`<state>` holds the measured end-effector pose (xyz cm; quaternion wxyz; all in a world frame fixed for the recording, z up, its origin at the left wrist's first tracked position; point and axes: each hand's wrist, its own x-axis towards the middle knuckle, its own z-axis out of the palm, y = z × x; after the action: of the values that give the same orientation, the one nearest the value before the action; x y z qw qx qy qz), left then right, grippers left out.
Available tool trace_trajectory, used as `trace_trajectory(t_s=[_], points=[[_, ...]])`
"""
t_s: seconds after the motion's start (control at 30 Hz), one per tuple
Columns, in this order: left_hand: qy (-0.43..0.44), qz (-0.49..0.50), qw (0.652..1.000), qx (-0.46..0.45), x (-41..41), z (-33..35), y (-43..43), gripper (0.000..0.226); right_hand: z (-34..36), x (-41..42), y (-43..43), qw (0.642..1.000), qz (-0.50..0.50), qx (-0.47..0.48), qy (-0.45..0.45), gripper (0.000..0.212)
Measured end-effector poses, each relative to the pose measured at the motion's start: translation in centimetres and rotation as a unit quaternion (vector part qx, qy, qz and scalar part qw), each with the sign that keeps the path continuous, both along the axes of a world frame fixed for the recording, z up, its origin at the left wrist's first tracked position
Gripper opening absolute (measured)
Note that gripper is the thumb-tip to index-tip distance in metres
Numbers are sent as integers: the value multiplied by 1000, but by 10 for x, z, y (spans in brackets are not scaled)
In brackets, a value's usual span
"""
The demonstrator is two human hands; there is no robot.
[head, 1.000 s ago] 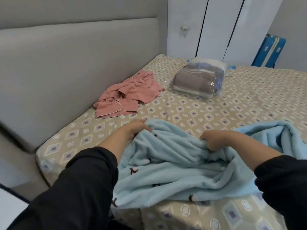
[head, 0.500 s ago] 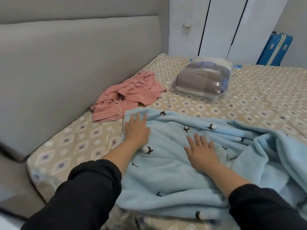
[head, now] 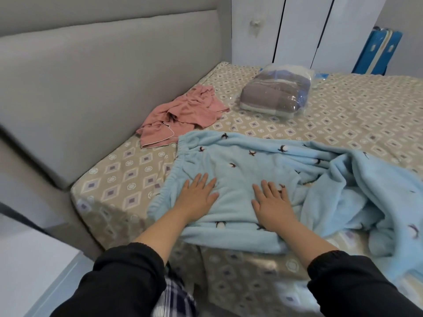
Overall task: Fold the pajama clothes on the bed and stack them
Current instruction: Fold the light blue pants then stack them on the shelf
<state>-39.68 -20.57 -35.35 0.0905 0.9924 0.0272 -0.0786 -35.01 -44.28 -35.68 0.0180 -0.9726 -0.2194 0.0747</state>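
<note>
**Smoothing the blue fleece for its first fold**

My left hand [head: 199, 197] and right hand [head: 272, 202] lie palms down, fingers straight and apart, gripping nothing. They press the blue pajama bottoms [head: 240, 161] flat at the near corner of the bed [head: 354, 115], I'd say to make a clean fold possible. The legs lie bunched to the right of my right hand. Beyond my left hand, the pink pajama [head: 180, 115] lies crumpled, not yet folded.
</note>
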Motion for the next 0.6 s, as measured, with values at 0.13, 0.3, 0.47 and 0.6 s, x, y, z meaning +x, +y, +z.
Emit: trace_trajectory(t_s=[0.13, 0.3, 0.47, 0.6], points=[[-13, -43, 999, -18, -40, 2, -12, 59, 1, -32, -15, 1000, 10, 14, 16, 55], [-58, -101, 993, 12, -74, 0, -22, 65, 1, -63, -27, 999, 5, 41, 14, 56], [-94, -68, 993, 25, -95, 5, -3, 62, 1, -74, -36, 999, 4, 35, 24, 58], [-159, 274, 943, -105, -102, 12, 13, 62, 3, -75, -35, 999, 2, 23, 31, 58]])
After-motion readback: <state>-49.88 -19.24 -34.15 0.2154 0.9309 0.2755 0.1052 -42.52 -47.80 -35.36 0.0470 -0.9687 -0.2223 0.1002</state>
